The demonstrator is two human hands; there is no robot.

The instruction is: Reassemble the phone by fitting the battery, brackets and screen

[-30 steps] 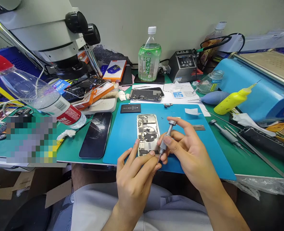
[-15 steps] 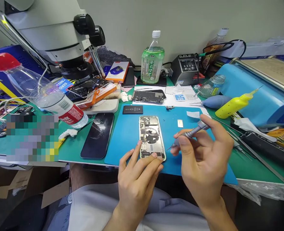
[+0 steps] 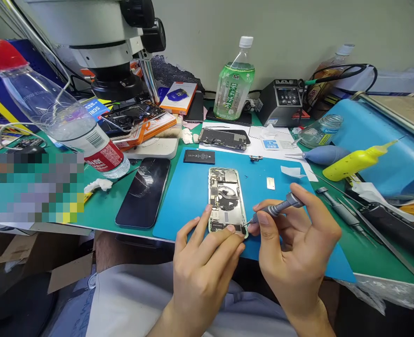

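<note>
An opened phone [image 3: 228, 201], its inner parts bare, lies on the blue mat [image 3: 178, 192]. Spread across its lower end, my left hand [image 3: 203, 262] grips it, fingertips at the left edge and lower right corner. Between the thumb and fingers of my right hand [image 3: 294, 243] is a grey precision screwdriver [image 3: 277, 208], tilted, its tip at the phone's lower right edge. Whether the tip sits in a screw is too small to tell. A black phone battery [image 3: 199, 157], a small metal plate [image 3: 270, 183] and a small part [image 3: 256, 158] lie around the phone.
A dark phone [image 3: 143, 193] lies left of the mat, near a tilted bottle with a red cap [image 3: 105, 157]. Behind stand a microscope [image 3: 117, 79], a green-labelled bottle [image 3: 234, 89] and a phone screen [image 3: 222, 139]. At right are a yellow bottle [image 3: 354, 164] and tweezers [image 3: 357, 220].
My right hand has brought the screwdriver tip left and slightly down to the phone's edge. My left hand stays on the phone. The camera view has shifted a little.
</note>
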